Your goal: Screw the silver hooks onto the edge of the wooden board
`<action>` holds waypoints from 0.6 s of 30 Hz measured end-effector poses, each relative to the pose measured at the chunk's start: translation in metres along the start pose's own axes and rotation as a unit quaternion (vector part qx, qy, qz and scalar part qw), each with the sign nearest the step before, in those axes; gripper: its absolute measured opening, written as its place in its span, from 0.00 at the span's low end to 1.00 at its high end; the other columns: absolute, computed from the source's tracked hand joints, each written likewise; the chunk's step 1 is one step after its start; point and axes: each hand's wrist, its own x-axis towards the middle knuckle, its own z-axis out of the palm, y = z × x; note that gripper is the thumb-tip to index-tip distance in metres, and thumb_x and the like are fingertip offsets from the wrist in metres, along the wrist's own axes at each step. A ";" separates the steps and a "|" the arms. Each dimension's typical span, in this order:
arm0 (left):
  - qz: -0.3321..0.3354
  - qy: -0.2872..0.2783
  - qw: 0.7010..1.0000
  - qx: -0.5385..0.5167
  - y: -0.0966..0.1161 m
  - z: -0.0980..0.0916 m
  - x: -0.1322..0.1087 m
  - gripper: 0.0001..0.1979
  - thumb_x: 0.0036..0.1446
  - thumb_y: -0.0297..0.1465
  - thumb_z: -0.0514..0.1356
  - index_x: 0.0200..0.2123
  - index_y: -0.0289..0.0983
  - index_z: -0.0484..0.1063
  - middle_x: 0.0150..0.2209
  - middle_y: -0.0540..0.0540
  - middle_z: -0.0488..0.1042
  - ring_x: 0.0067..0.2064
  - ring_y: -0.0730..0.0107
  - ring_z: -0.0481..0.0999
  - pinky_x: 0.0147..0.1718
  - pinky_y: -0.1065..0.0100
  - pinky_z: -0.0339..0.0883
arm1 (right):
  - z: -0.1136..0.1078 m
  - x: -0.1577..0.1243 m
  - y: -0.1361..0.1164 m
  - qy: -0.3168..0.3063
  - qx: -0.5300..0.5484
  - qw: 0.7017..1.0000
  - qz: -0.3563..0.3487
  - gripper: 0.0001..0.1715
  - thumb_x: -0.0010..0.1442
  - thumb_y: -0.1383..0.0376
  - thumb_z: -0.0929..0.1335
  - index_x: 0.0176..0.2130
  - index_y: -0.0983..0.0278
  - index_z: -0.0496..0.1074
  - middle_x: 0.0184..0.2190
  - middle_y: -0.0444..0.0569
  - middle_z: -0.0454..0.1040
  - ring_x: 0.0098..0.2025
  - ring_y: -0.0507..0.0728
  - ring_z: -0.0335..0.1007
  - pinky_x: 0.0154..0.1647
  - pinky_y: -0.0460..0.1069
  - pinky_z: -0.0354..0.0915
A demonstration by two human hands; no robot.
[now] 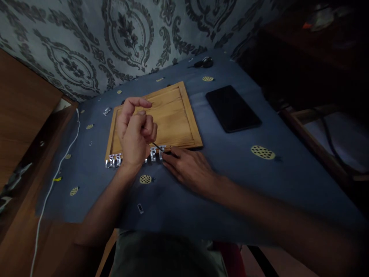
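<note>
A wooden panel [173, 115] lies flat on a blue cloth with a row of silver metal hooks [115, 159] along its near edge. My left hand [135, 132] hovers over the hooks, fingers curled round a thin dark tool [158, 146] whose tip points down at the hook row. My right hand [187, 165] rests on the cloth at the right end of the hooks, fingers pressed against the strip near the tool's tip.
A black tablet [233, 108] lies right of the panel. A dark small object [205, 62] sits at the far edge by the patterned wall. A white cable [54, 177] runs down the left. Small metal bits [107, 111] lie on the blue cloth [259, 184].
</note>
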 end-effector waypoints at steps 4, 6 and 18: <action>-0.032 -0.051 0.998 0.014 0.003 -0.001 0.001 0.05 0.59 0.28 0.62 0.31 0.41 0.69 0.15 0.62 0.44 0.15 0.81 0.40 0.14 0.76 0.42 | 0.000 0.000 0.000 0.002 -0.009 1.000 0.005 0.18 0.74 0.61 0.64 0.58 0.60 0.76 0.47 0.53 0.79 0.45 0.59 0.76 0.39 0.50 0.65; -0.041 -0.083 0.996 0.003 0.005 -0.001 0.001 0.05 0.57 0.28 0.64 0.31 0.40 0.69 0.15 0.62 0.45 0.14 0.82 0.41 0.14 0.77 0.43 | 0.000 0.000 -0.001 0.000 -0.015 1.000 0.006 0.18 0.75 0.61 0.64 0.57 0.60 0.76 0.45 0.53 0.79 0.43 0.58 0.76 0.37 0.50 0.63; -0.107 -0.243 0.964 -0.013 0.010 -0.005 0.011 0.05 0.54 0.27 0.63 0.30 0.39 0.67 0.16 0.63 0.44 0.14 0.85 0.38 0.14 0.81 0.45 | 0.002 -0.001 0.000 0.017 -0.033 0.999 -0.004 0.17 0.75 0.60 0.63 0.56 0.60 0.77 0.40 0.52 0.79 0.39 0.57 0.76 0.33 0.49 0.58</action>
